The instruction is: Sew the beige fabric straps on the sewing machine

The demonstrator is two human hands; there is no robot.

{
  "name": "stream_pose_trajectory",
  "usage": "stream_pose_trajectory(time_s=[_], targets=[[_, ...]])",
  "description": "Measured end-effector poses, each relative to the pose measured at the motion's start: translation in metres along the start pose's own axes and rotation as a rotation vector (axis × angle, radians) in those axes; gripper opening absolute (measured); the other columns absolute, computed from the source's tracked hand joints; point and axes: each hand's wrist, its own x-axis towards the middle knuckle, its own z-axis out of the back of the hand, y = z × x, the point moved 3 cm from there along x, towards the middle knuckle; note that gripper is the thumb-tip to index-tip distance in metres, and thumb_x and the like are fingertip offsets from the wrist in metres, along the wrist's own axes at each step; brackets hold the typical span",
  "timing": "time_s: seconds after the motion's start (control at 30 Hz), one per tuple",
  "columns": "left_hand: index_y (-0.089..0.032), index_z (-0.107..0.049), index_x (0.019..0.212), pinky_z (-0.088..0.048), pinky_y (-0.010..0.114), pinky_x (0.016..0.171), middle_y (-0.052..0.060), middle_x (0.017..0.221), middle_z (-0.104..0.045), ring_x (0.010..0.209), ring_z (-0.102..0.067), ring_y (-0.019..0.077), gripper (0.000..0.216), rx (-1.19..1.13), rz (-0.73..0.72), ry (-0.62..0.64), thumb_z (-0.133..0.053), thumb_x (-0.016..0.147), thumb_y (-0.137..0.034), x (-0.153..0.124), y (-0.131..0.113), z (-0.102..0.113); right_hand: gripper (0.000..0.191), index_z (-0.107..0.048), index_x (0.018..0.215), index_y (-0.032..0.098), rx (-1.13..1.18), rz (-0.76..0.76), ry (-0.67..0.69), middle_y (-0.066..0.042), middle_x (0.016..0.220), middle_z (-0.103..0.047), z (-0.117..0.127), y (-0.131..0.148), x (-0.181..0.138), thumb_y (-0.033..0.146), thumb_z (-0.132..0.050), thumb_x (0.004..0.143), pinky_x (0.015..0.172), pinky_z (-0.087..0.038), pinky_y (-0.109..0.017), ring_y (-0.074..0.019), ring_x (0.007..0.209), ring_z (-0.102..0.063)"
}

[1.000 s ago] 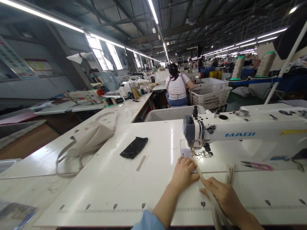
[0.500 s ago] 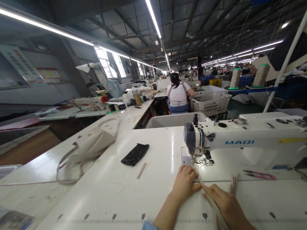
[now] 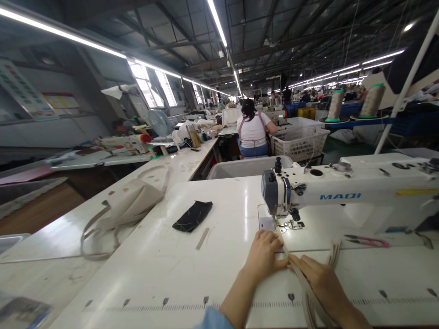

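A narrow beige fabric strap (image 3: 302,277) runs from under the presser foot of the white sewing machine (image 3: 338,192) toward me. My right hand (image 3: 318,281) grips it, thumb and fingers pinched on its edge just in front of the machine. Beside the strap, my left hand (image 3: 263,256) lies on the tabletop with its fingers flat near the needle plate (image 3: 266,219). Its thumb stretches across to the strap, close to my right fingertips. The strap's lower end hangs past the table's front edge, partly behind my right hand.
Right of my hands lie more beige strips (image 3: 334,253) and pink-handled snips (image 3: 368,241). A black fabric piece (image 3: 192,216) and a short beige strip (image 3: 203,238) lie left. A beige bag (image 3: 133,203) rests farther left. Beyond the table are a plastic bin (image 3: 240,169) and a seated person (image 3: 254,130).
The view has shifted slightly, so the table and machine sit a little higher. My left thumb now reaches nearer my right fingertips. Both hands otherwise stay at the strap.
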Motion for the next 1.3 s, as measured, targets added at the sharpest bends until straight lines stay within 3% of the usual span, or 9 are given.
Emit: stream_pose_trajectory(time_s=[0.23,0.43,0.57,0.7,0.83,1.1,1.3], targets=[[-0.021,-0.061,0.094,-0.039,0.038,0.092,0.004,0.100,-0.062,0.096,-0.054,0.0207,0.023,0.001,0.028,0.011,-0.063,0.076,-0.034,0.002,-0.004,0.002,0.035,-0.047,0.126,0.020,-0.048,-0.081,0.036,-0.003,0.088,-0.062,0.000,-0.007,-0.003,0.018,-0.033,0.094,0.067,-0.050,-0.028,-0.0164,0.078,-0.062],[-0.020,-0.061,0.091,-0.040,0.038,0.089,0.005,0.097,-0.062,0.095,-0.054,0.0215,0.020,0.009,0.033,0.012,-0.061,0.077,-0.035,0.002,-0.006,0.002,0.027,-0.054,0.115,0.019,-0.105,-0.159,-0.218,-0.006,0.090,-0.061,0.019,-0.006,0.004,0.029,-0.040,0.094,0.077,-0.045,-0.037,-0.0204,0.084,-0.057],[-0.021,-0.061,0.093,-0.041,0.038,0.088,0.005,0.099,-0.062,0.095,-0.054,0.0218,0.020,-0.001,0.038,0.009,-0.059,0.079,-0.035,0.003,-0.007,0.003,0.027,-0.056,0.111,0.023,-0.164,-0.160,-0.314,-0.009,0.102,-0.056,0.034,-0.001,0.007,0.035,-0.042,0.093,0.080,-0.041,-0.043,-0.0258,0.095,-0.052],[-0.021,-0.061,0.094,-0.040,0.038,0.090,0.005,0.100,-0.062,0.096,-0.054,0.0214,0.021,-0.012,0.038,0.014,-0.060,0.079,-0.034,0.004,-0.007,0.004,0.031,-0.056,0.108,0.018,-0.100,-0.203,-0.257,-0.009,0.089,-0.055,0.035,0.003,0.004,0.040,-0.040,0.093,0.072,-0.044,-0.037,-0.0219,0.081,-0.053],[-0.021,-0.060,0.095,-0.039,0.039,0.092,0.004,0.102,-0.062,0.097,-0.054,0.0209,0.022,-0.034,0.036,0.010,-0.061,0.078,-0.034,0.005,-0.007,0.005,0.022,-0.057,0.099,0.019,-0.056,-0.188,-0.190,-0.005,0.081,-0.056,0.031,0.007,0.003,0.035,-0.042,0.093,0.072,-0.044,-0.032,-0.0187,0.078,-0.054],[-0.021,-0.061,0.096,-0.039,0.039,0.091,0.005,0.102,-0.062,0.097,-0.054,0.0216,0.023,-0.028,0.025,0.009,-0.061,0.079,-0.036,0.005,-0.007,0.005,0.027,-0.054,0.115,0.019,-0.146,-0.221,-0.270,-0.005,0.083,-0.057,0.034,0.006,0.005,0.031,-0.046,0.093,0.071,-0.043,-0.030,-0.0177,0.078,-0.052],[-0.021,-0.061,0.097,-0.039,0.039,0.090,0.005,0.100,-0.062,0.097,-0.055,0.0214,0.025,-0.018,0.023,0.005,-0.062,0.078,-0.037,0.004,-0.005,0.002,0.030,-0.062,0.106,0.020,-0.259,-0.168,-0.305,-0.008,0.086,-0.059,0.036,0.005,0.007,0.041,-0.045,0.092,0.069,-0.041,-0.034,-0.0207,0.079,-0.053]])
